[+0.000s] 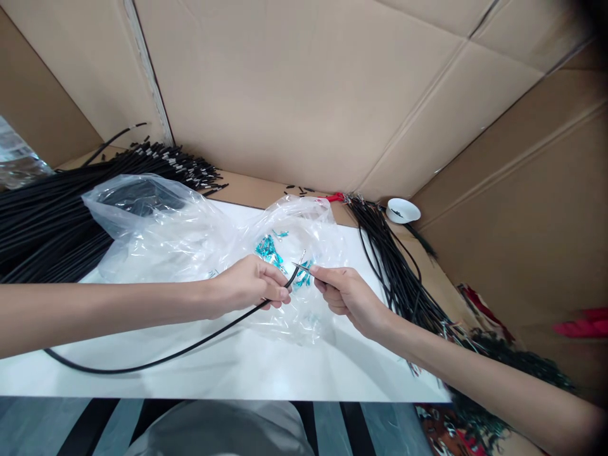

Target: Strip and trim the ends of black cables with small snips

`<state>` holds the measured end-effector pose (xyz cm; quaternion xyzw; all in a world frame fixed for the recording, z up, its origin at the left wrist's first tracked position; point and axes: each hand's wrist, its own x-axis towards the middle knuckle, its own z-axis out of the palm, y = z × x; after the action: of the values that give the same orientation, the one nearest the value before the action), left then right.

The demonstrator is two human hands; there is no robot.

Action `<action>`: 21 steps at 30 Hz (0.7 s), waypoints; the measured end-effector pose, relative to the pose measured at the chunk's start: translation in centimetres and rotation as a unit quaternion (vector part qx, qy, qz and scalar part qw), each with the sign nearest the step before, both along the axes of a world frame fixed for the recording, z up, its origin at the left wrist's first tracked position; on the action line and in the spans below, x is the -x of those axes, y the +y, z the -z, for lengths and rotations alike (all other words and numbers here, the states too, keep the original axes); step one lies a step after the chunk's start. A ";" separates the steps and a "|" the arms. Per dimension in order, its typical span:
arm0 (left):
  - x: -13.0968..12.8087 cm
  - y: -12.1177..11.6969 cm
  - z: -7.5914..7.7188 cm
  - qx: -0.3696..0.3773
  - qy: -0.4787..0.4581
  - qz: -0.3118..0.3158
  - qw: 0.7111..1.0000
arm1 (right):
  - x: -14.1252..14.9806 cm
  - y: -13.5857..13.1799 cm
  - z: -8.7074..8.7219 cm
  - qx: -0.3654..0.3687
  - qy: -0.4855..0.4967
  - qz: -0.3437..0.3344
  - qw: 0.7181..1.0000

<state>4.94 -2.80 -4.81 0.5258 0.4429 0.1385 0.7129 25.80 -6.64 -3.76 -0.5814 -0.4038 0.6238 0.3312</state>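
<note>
Near its stripped end, a black cable (190, 347) is pinched in my left hand (256, 282); the rest of it curves down and away to the left. My right hand (349, 294) is closed on a slim, pointed metal tool (302, 268), possibly tweezers. The tool's tip meets or crosses the pale, silvery cable end (303, 256); whether it touches cannot be told. Below both hands lies a clear plastic bag (304, 323), with shiny blue foil scraps (268, 248) on it or in it.
At left lies a big bundle of black cables (47, 215), partly under the plastic. Another cable bundle (399, 266) and a white bowl (403, 210) are at right. Cardboard walls (304, 95) enclose the white board (213, 380) at the back and sides.
</note>
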 end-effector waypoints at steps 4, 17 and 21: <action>-0.4 -0.2 -0.5 -0.022 0.035 -0.019 0.999 | 0.0 0.2 -0.6 0.000 -0.035 -0.011 0.999; -0.5 -0.1 0.3 -0.072 0.045 0.011 0.996 | 0.2 0.1 -2.5 0.058 -0.106 0.003 0.993; -0.4 0.0 -0.1 -0.032 0.005 -0.007 0.999 | -0.2 0.1 -2.3 0.050 -0.067 0.013 0.996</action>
<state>5.30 -2.81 -4.69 0.5458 0.4456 0.1554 0.6924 25.96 -6.55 -1.47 -0.6426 -0.3860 0.5989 0.2819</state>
